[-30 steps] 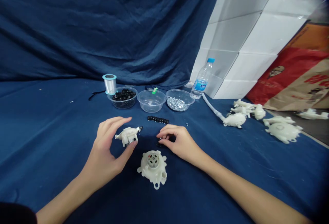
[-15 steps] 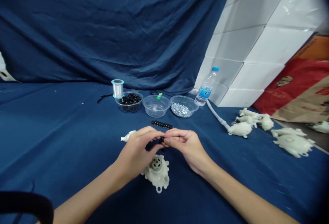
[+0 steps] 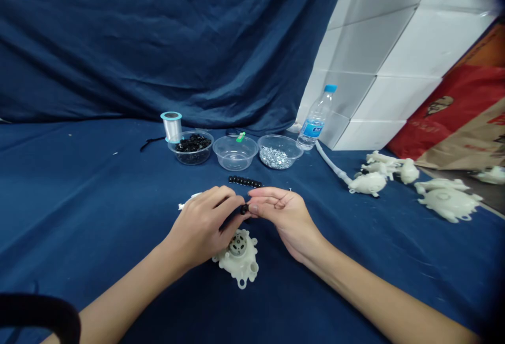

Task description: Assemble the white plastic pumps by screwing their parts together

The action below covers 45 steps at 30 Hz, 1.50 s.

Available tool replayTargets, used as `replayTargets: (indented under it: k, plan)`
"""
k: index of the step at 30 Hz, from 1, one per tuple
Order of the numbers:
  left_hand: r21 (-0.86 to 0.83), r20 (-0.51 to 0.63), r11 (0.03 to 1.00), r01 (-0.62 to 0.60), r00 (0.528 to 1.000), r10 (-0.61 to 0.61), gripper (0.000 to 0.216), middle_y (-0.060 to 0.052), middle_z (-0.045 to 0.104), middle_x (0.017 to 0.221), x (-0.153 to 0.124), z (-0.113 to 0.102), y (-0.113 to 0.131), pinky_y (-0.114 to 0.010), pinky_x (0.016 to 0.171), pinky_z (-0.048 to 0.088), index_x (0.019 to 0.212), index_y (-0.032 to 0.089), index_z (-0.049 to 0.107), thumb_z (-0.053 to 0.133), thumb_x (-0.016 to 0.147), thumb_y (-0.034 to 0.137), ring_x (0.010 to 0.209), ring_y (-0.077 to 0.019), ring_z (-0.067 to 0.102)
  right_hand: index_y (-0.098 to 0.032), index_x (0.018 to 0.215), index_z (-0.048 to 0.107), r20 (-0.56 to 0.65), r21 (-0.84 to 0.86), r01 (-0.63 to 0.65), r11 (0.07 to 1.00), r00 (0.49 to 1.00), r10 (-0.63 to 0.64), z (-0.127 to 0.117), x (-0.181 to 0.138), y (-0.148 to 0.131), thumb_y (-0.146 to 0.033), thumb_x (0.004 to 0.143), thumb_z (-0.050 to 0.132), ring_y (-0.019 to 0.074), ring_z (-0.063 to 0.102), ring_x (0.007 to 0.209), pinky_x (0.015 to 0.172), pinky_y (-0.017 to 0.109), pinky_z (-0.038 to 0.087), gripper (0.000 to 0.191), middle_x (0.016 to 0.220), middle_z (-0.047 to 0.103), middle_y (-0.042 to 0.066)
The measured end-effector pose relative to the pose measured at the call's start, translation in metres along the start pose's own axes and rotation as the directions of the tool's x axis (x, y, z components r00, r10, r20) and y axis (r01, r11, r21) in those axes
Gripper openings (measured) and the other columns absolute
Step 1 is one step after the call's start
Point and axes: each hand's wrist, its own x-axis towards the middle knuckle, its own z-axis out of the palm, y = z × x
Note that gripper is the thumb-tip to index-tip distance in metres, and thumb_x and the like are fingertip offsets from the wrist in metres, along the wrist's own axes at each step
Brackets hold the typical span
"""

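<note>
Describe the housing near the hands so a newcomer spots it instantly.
On the blue cloth, find the left hand and right hand meeting. Nearer the wearer, partly hidden by the left hand, lies the white housing. Unlike the white parts off to the right, it shows a round, slotted metal motor on top.

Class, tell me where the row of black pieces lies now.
In the head view, the row of black pieces lies near the centre, between the middle clear bowl and the right hand.
</note>
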Motion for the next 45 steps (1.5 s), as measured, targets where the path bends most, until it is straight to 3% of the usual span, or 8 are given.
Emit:
replayTargets:
  k: [7,14,23,26,28,33,39,45]
  plan:
    - [-0.049,-0.019,0.997,0.057,0.998,-0.058,0.009,-0.006,0.065,0.09,0.002,-0.002,0.004,-0.033,0.071,0.049,0.092,0.016,0.063,0.058,0.096,0.022,0.08,-0.0193,0.06,-0.022,0.087,0.076,-0.06,-0.114,0.199,0.973,0.977,-0.206,0.009,-0.01,-0.001,-0.019,0.07,0.082,0.0167,0.075,0.069,0.072,0.031,0.064,0.018,0.077,0.078,0.002]
    - [-0.226,0.05,0.948,0.223,0.975,-0.218,0.026,-0.001,0.06,0.076,0.002,-0.009,0.015,-0.03,0.064,0.045,0.079,0.019,0.056,0.046,0.102,0.027,0.069,-0.0146,0.055,-0.027,0.088,0.078,0.011,-0.289,0.404,0.868,0.908,-0.419,0.012,-0.018,-0.003,-0.013,0.076,0.078,0.0197,0.075,0.074,0.076,0.035,0.065,0.018,0.083,0.078,0.0]
    - [-0.138,0.094,0.966,0.22,0.974,-0.208,0.035,-0.002,0.059,0.074,0.002,-0.012,0.013,-0.039,0.071,0.04,0.075,0.018,0.055,0.035,0.103,0.024,0.075,-0.0198,0.053,-0.027,0.093,0.078,0.063,-0.268,0.421,0.867,0.905,-0.42,0.013,-0.019,-0.002,-0.012,0.076,0.079,0.018,0.076,0.074,0.075,0.032,0.066,0.023,0.083,0.079,-0.001]
    - [-0.099,0.03,0.984,0.145,0.989,-0.143,0.016,-0.005,0.066,0.094,-0.002,-0.014,0.009,-0.04,0.075,0.042,0.099,0.018,0.06,0.048,0.099,0.029,0.087,-0.022,0.056,-0.027,0.093,0.077,0.047,-0.229,0.391,0.891,0.919,-0.391,0.014,-0.018,-0.004,-0.012,0.077,0.077,0.0173,0.076,0.074,0.075,0.031,0.066,0.022,0.083,0.079,-0.001]
    - [-0.063,-0.032,0.996,0.068,0.997,-0.071,0.022,-0.007,0.066,0.106,-0.004,-0.015,0.006,-0.04,0.079,0.043,0.112,0.018,0.058,0.061,0.093,0.029,0.094,-0.0231,0.057,-0.026,0.093,0.077,0.03,-0.202,0.368,0.908,0.929,-0.37,0.013,-0.016,-0.005,-0.013,0.076,0.078,0.0174,0.076,0.074,0.075,0.032,0.066,0.021,0.082,0.079,-0.001]
    - [0.013,-0.138,1.0,-0.018,0.99,0.02,0.011,-0.004,0.069,0.093,-0.006,-0.012,0.002,-0.036,0.077,0.044,0.097,0.018,0.063,0.07,0.089,0.02,0.086,-0.0196,0.06,-0.024,0.091,0.077,0.013,-0.167,0.325,0.931,0.945,-0.328,0.011,-0.012,-0.002,-0.013,0.073,0.079,0.0166,0.076,0.073,0.074,0.029,0.066,0.021,0.081,0.079,0.0]
    - [0.008,-0.158,0.999,0.035,0.987,-0.033,0.005,-0.005,0.07,0.089,-0.005,-0.009,0.006,-0.036,0.077,0.044,0.091,0.016,0.064,0.066,0.091,0.019,0.085,-0.0196,0.059,-0.022,0.093,0.077,0.016,-0.199,0.367,0.909,0.928,-0.371,0.012,-0.014,-0.001,-0.013,0.075,0.078,0.0163,0.076,0.071,0.072,0.028,0.066,0.02,0.081,0.079,0.001]
    - [-0.122,-0.098,0.979,0.16,0.98,-0.173,0.011,-0.004,0.068,0.084,-0.004,-0.011,0.013,-0.036,0.076,0.044,0.085,0.014,0.063,0.059,0.093,0.018,0.084,-0.0188,0.057,-0.025,0.099,0.076,0.056,-0.333,0.511,0.792,0.85,-0.524,0.013,-0.02,0.002,-0.006,0.079,0.076,0.0121,0.075,0.073,0.074,0.022,0.064,0.027,0.086,0.079,-0.002]
